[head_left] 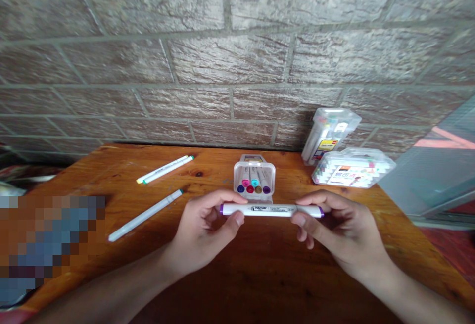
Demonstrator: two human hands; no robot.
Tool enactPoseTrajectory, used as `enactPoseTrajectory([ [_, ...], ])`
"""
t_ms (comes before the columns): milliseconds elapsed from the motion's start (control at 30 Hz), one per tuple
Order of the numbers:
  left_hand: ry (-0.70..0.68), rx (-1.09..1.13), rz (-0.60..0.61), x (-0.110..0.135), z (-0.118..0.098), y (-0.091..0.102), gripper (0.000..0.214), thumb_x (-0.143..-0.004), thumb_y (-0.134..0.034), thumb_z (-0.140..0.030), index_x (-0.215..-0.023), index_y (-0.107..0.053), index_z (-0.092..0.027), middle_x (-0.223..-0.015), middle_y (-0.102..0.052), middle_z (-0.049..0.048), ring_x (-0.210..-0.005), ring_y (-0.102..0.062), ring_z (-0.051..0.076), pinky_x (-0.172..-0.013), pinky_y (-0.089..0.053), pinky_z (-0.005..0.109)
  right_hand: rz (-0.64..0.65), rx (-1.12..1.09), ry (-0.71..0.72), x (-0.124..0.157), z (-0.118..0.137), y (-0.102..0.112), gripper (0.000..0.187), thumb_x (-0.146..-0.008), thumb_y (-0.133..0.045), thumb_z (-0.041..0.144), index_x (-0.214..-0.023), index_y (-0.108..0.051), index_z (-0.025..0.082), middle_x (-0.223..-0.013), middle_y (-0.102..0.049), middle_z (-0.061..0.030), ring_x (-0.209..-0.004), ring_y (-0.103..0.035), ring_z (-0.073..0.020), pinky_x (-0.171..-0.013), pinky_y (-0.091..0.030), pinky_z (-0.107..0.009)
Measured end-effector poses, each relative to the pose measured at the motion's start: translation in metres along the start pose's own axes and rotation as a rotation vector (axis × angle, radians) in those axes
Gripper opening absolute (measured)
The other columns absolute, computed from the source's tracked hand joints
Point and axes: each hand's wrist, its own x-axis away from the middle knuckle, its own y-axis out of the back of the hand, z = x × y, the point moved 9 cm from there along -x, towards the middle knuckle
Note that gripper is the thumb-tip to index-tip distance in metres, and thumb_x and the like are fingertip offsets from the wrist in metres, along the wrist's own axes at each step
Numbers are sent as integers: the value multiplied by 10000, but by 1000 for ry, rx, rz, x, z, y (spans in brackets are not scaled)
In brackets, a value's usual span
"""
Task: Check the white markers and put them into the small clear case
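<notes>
A white marker [269,209] with purple ends and black print is held level above the table, between both hands. The thumb and fingers of my left hand [208,230] pinch its left part. My right hand [337,225] grips the right part the same way. Just behind the marker, an open clear plastic case [273,175] lies with several markers in it, their blue, red, brown, purple, pink and turquoise ends facing me. To the left, a grey-white marker [146,216] lies on the wood, and beyond it two white markers [165,169] with yellow and green ends lie side by side.
On the right of the wooden table [215,153], a tall clear marker case [328,136] stands behind a lying clear case [354,168], both holding markers. A brick-patterned wall [230,62] rises at the back edge. A pixelated patch [52,245] hides the lower left.
</notes>
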Motion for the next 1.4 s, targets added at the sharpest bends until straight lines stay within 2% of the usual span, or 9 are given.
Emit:
enactPoseTrajectory([
  [167,-23,-50,-38,-2,-1,1,90,-829,-780,-126,-911,-768,-162,-757,-770,31,-621,-669,130,-573,-522,194,-14,24,31,1,1,1,237,-831,-907,352,-943,-776,189,-618,-734,-12,-460,-652,-133,-445,-566,-226],
  [333,2,-43,-48,-2,0,1,76,-828,-800,-154,-897,-769,-163,-761,-773,32,-631,-672,134,-583,-533,195,31,13,103,-2,3,-1,201,-843,-898,310,-949,-779,189,-605,-741,-10,-433,-668,-137,-415,-573,-209],
  [533,44,-11,-21,-1,3,0,80,-867,-774,-176,-946,-771,-177,-681,-713,-4,-545,-589,109,-528,-475,206,10,-8,-15,-2,-2,0,236,-845,-898,353,-946,-774,179,-607,-737,-15,-449,-654,-134,-434,-569,-223],
  [700,61,-6,-7,-3,5,-1,77,-877,-761,-194,-951,-759,-175,-592,-636,-37,-468,-510,91,-460,-410,197,26,-33,-23,-1,0,-2,231,-855,-886,358,-950,-779,177,-616,-739,-20,-461,-659,-141,-442,-570,-237],
  [967,67,45,4,-4,3,-2,73,-883,-752,-191,-948,-751,-158,-641,-695,-7,-465,-541,89,-431,-398,183,20,-86,-7,-1,1,-2,268,-849,-891,395,-951,-789,169,-712,-778,-51,-490,-685,-142,-428,-569,-224],
  [1233,172,112,20,0,15,-1,234,-957,-737,-351,-1054,-766,-140,-704,-752,51,-456,-563,103,-434,-435,204,91,-150,0,-7,-4,-1,257,-887,-861,392,-992,-790,169,-774,-801,-81,-493,-717,-163,-408,-588,-234],
  [1400,163,297,13,0,18,-1,216,-998,-703,-335,-1103,-778,-162,-786,-765,55,-491,-585,92,-498,-469,218,111,-306,-25,-8,-5,0,183,-914,-845,346,-1047,-806,226,-828,-834,-57,-519,-734,-145,-437,-590,-198],
])
